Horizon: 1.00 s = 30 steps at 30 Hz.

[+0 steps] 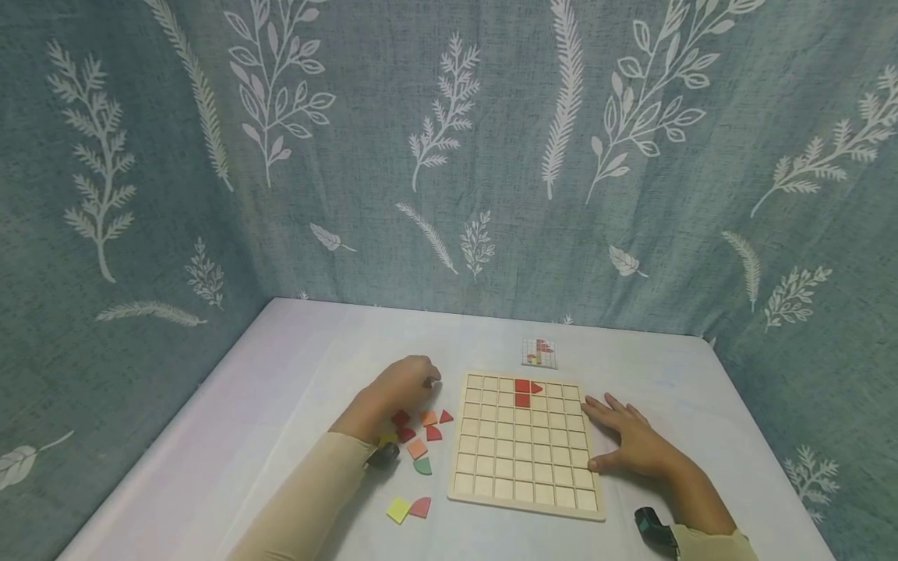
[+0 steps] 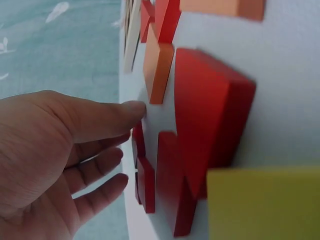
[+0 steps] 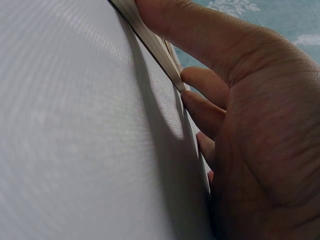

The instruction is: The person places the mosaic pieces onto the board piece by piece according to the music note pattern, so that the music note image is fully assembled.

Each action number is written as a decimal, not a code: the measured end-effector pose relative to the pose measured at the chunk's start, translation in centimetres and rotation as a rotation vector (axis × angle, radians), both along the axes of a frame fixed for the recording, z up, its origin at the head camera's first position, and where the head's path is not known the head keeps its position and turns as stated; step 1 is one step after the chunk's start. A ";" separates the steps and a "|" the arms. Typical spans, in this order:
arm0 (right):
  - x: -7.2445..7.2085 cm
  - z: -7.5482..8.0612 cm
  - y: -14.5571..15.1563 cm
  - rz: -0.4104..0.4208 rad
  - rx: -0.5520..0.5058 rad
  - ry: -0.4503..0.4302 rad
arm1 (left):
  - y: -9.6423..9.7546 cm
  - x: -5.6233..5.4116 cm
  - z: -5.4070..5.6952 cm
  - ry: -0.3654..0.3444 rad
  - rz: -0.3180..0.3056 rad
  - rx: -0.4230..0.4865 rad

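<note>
Left of the wooden grid board [image 1: 596, 506], my left hand [image 1: 403, 382] is low over the white table, fingers curled. In the left wrist view its thumb and index finger pinch a small red piece [image 2: 140, 142], largely covered by the fingers. Around it lie a red square [image 1: 401, 418], an orange square [image 1: 428, 418], a red triangle [image 1: 446, 416] and red quarter-circles [image 1: 433, 432]. My right hand [image 1: 627, 440] rests with spread fingers along the board's right edge, its thumb touching the rim. On the board sit two red squares [image 1: 522, 400] and a red triangle [image 1: 536, 387].
A small pattern card [image 1: 539, 353] lies behind the board. Nearer me on the left are a green quarter-circle [image 1: 422, 466], a yellow square [image 1: 397, 510] and a pinkish-red quarter-circle [image 1: 420, 507]. A leaf-patterned curtain [image 1: 379, 156] stands behind the table.
</note>
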State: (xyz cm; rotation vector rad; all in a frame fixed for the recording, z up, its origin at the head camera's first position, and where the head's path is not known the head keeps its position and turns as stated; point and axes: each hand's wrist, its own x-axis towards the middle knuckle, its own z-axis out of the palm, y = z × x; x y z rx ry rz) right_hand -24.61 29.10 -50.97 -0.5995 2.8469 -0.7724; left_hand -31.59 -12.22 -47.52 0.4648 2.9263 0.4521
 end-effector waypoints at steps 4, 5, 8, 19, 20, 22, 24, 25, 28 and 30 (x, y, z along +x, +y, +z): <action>0.0 0.0 0.0 -0.001 -0.006 0.002 | -0.7 0.0 0.0 0.014 0.012 0.011; 0.0 0.0 0.0 -0.001 -0.005 0.002 | -0.9 0.0 0.0 0.015 0.015 0.018; 0.1 0.0 0.0 -0.001 -0.001 0.002 | -1.3 -0.2 0.0 0.018 0.019 0.031; 0.0 0.1 0.0 -0.011 -0.003 0.001 | -1.3 -1.5 -0.3 -0.072 0.069 0.024; -0.1 0.1 0.0 -0.011 -0.004 0.001 | -1.2 -1.5 -0.3 -0.071 0.066 0.027; -0.1 0.0 0.0 -0.015 0.001 0.002 | -0.9 -1.6 -0.3 -0.067 0.061 0.041; -0.2 -0.1 0.1 -0.015 0.005 0.003 | -0.7 -1.6 -0.4 -0.040 0.037 0.045; -0.2 -0.1 0.1 -0.015 0.008 0.003 | -0.6 -1.6 -0.5 -0.025 0.023 0.048; -0.2 -0.2 0.0 -0.018 0.004 -0.005 | -0.1 -1.7 -0.7 0.034 -0.024 0.045; -0.2 -0.2 0.0 -0.021 0.006 -0.007 | 0.1 -1.7 -0.7 0.073 -0.068 0.039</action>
